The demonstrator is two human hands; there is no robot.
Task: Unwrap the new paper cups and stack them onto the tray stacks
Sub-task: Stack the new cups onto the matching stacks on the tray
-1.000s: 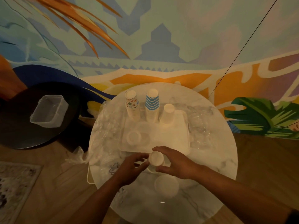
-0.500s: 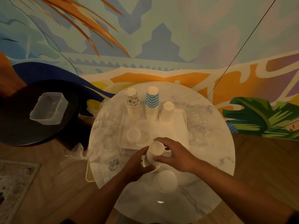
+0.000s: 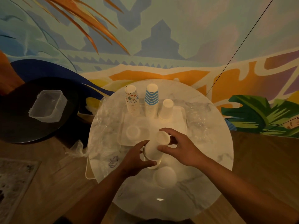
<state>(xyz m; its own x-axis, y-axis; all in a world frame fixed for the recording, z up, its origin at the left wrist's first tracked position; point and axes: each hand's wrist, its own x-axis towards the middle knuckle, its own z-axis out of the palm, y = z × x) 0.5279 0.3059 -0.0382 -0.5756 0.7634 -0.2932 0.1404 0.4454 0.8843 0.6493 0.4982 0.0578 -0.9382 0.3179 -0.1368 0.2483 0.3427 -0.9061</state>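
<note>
I have the white cups [image 3: 154, 149] over the worktop [image 3: 210, 159], just short of the tray [image 3: 181, 120]: left hand [image 3: 135, 159] curled round the rim end, right hand [image 3: 179, 147] round the base end. They look light and crushable, so I'd grip the sides gently.

Painted mural wall [image 3: 161, 38]; wood floor [image 3: 258, 159]; round marble table [image 3: 202, 183]; dim light.

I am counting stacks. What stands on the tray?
On the tray: patterned stack, blue striped stack, plain white stack, low white stack. Hands hide its near edge.
</note>
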